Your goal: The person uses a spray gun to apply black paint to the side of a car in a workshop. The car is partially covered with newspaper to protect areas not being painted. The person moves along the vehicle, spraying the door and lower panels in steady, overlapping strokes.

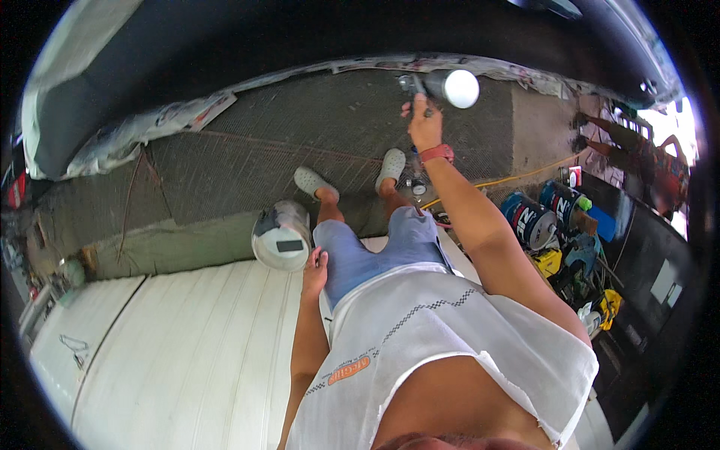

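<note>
One right hand (426, 129) wraps around a round-topped spray gun (437, 86); I cannot tell the left hand's (314, 275) grip, near a round pail (271, 246) by the ridged white panel's (195, 330) edge.

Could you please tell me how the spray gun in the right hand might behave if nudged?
The spray gun would probably tip easily if stood up, since its round, white-ended cup looks bulky. It likely stays stiff, judging by its hard-looking outline. Laid down, it might roll on the cup's rounded side.
</note>
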